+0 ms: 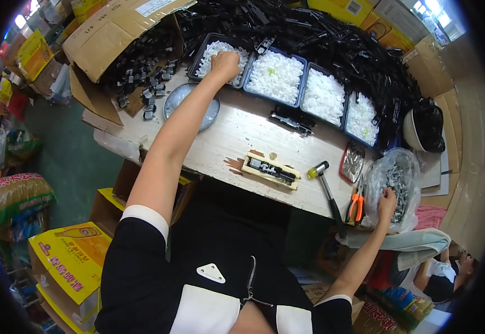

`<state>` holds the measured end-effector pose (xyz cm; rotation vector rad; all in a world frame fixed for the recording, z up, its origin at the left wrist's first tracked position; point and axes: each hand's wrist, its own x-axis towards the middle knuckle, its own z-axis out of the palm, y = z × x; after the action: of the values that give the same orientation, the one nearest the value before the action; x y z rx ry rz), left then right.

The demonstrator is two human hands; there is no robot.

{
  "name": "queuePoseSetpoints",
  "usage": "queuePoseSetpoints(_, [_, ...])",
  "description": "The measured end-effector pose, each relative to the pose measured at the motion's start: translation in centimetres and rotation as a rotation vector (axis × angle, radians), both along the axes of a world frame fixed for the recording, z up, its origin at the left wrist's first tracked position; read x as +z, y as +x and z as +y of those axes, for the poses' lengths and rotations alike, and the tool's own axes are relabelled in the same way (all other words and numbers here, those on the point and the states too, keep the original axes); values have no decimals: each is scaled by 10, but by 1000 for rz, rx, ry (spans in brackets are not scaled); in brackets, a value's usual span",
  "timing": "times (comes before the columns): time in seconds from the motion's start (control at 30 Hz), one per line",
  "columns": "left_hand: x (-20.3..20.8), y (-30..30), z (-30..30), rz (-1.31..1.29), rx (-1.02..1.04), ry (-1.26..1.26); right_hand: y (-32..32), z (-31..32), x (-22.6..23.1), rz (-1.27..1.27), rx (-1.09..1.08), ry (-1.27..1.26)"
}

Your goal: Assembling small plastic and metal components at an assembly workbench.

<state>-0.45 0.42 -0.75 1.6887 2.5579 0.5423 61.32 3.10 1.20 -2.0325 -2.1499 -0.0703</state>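
My left hand (225, 64) reaches across the bench into the leftmost black tray (194, 71) of small white plastic pieces (208, 60). Its fingers are curled down among them, and what they pinch is hidden. At the right, my right hand (387, 204) dips into a clear plastic bag (373, 186) of small grey metal parts (401, 181). Those fingers are bent together at the parts, their tips hard to see. Between my arms, a pale wooden block (249, 168) cradles a black and silver mechanism (270, 168). A black part (291, 121) lies behind it.
Three blue trays (246, 86) hold more white pieces, with black parts (331, 33) heaped behind. A hammer (327, 189), orange-handled pliers (356, 207) and a red tin of pins (352, 162) lie at right. Under my left forearm is a round dish (211, 114). A cardboard box (100, 47) stands left.
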Motion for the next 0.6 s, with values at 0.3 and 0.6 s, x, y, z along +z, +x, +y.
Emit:
queuePoseSetpoints(0.3, [13, -26, -8, -591, 12, 350, 14, 3, -12, 304, 6, 164])
queuePoseSetpoints(0.6, [24, -23, -24, -1065, 45, 394, 13, -1, -19, 240, 49, 220])
